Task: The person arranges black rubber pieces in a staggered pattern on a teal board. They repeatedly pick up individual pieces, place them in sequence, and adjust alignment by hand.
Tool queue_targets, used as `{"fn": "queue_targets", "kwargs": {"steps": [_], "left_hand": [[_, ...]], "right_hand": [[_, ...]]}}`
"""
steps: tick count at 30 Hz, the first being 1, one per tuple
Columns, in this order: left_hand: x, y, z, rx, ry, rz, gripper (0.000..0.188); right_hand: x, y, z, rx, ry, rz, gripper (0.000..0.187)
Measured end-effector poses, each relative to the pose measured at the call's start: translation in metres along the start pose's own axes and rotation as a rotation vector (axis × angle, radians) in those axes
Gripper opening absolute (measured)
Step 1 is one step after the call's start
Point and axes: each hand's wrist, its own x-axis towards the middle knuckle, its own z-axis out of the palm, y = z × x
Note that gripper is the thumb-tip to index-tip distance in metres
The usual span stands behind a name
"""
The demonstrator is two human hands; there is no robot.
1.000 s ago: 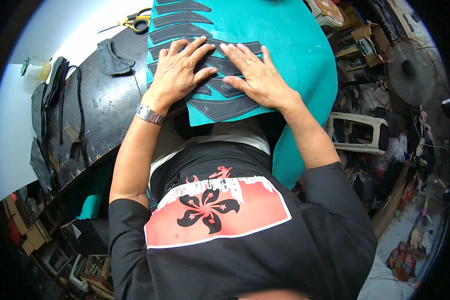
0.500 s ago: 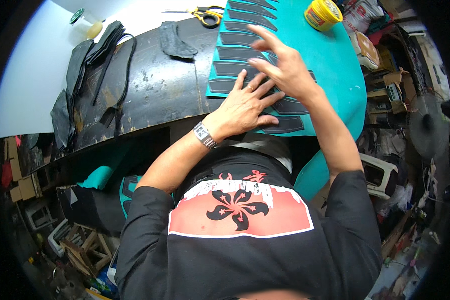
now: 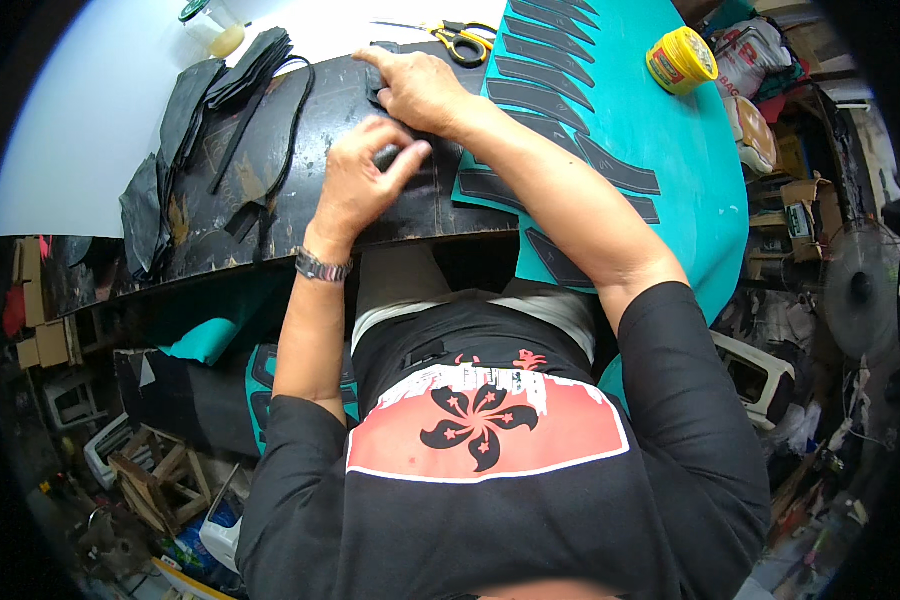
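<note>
My right hand [image 3: 422, 92] reaches across to the stack of dark, leather-like pieces [image 3: 375, 86] on the black tabletop. Its index finger stretches leftward over the stack; the other fingers are curled and partly hidden, so any grip on the pieces is unclear. Just nearer to me, my left hand [image 3: 358, 178] hovers over the table with its fingers bent and blurred. A gap shows between its thumb and fingers, and I see nothing held there. Right of both hands, several black stitched-edge pieces [image 3: 550, 72] lie in rows on a teal sheet [image 3: 705, 150].
Yellow-handled scissors [image 3: 462, 45] lie at the back beside a yellow tub [image 3: 682, 60]. Dark strips and folded material [image 3: 185, 120] occupy the left side, below a clear jar [image 3: 213, 28]. A fan [image 3: 860, 285] stands at the right, near cluttered shelves.
Both hands have left the black pieces on the teal sheet and moved left. My right hand is now at the dark stack, my left hand close by. The view has shifted slightly.
</note>
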Motion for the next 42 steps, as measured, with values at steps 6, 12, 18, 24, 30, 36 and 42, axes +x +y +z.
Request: {"fn": "queue_targets", "kwargs": {"steps": [6, 12, 18, 24, 30, 36, 42], "left_hand": [[0.025, -0.035, 0.013, 0.404, 0.068, 0.061, 0.030], [0.034, -0.017, 0.018, 0.315, 0.160, 0.000, 0.030], [0.061, 0.031, 0.069, -0.848, 0.062, -0.189, 0.027], [0.085, 0.052, 0.097, -0.528, -0.564, -0.075, 0.027], [0.098, 0.055, 0.131, -0.285, -0.501, -0.049, 0.032], [0.076, 0.031, 0.146, 0.081, -0.292, 0.237, 0.043], [0.069, 0.024, 0.152, 0.169, -0.256, 0.287, 0.049]], "right_hand": [[-0.002, 0.020, -0.012, 0.351, 0.358, 0.084, 0.062], [-0.040, 0.019, -0.079, 0.950, 0.539, 0.187, 0.069], [-0.103, 0.008, -0.113, 1.053, 0.343, 0.226, 0.092], [-0.141, 0.061, -0.180, 1.295, 0.190, 0.267, 0.111], [-0.172, 0.110, -0.194, 0.977, 0.093, 0.368, 0.098], [-0.194, 0.154, -0.164, 0.638, 0.351, 0.437, 0.073], [-0.204, 0.164, -0.161, 0.578, 0.337, 0.547, 0.076]]}}
